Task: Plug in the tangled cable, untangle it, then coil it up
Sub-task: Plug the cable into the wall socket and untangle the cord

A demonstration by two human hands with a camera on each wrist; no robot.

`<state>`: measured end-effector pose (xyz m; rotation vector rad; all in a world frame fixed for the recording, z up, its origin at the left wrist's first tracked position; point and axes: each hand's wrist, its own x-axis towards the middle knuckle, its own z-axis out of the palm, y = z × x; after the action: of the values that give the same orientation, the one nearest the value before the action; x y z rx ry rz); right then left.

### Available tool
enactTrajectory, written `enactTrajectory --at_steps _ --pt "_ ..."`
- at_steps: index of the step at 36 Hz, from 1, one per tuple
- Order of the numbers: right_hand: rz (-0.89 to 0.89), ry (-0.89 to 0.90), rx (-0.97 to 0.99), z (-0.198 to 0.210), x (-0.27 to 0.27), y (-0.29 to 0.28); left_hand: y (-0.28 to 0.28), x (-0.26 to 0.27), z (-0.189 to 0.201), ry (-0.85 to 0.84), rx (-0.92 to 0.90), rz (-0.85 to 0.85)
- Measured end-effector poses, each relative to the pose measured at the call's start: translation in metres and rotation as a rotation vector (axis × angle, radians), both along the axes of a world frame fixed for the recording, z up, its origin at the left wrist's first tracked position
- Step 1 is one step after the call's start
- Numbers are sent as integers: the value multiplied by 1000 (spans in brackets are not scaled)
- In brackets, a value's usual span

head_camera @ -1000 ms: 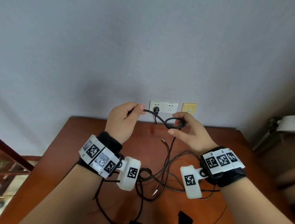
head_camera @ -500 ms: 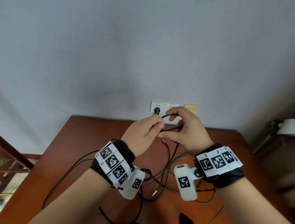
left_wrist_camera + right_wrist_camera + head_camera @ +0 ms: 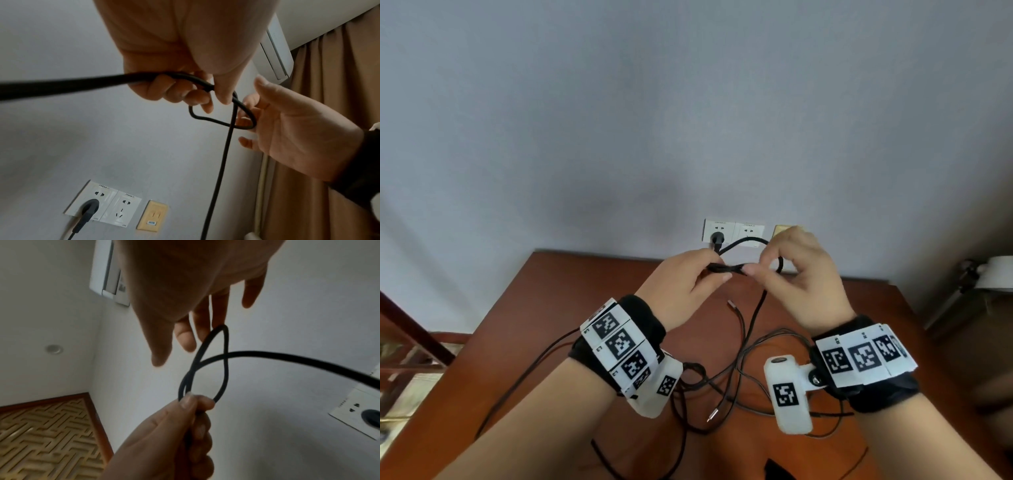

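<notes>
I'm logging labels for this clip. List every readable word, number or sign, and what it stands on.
"R5": right wristband, above a square code marker.
"R4": same wristband, above the next marker.
Left wristband: small characters, unreadable.
White sockets: fine print above the holes, too small.
Yellow wall plate: sticker, blurred.
Air conditioner: mark, blurred.

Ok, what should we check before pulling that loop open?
1. Plug sits in the wall socket: ok.
2. Left hand pinches the cable where its strands meet: ok.
3. Right hand has a firm hold of the loop: cannot tell; its fingers touch it.
4. Loop is open, not pulled into a tight knot: ok.
5. Rest of the cable on the table is tangle-free: not ok.
</notes>
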<state>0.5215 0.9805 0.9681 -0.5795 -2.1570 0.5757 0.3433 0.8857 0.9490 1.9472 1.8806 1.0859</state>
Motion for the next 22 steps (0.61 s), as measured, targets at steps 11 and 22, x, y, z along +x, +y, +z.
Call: enactTrajectory --at_steps 11,22 --pt "26 -262 156 -10 -5 -1 -4 -1 4 -10 -59 -29" --pt "-188 -46 -39 -14 18 10 -14 -22 0 -161 -78 286"
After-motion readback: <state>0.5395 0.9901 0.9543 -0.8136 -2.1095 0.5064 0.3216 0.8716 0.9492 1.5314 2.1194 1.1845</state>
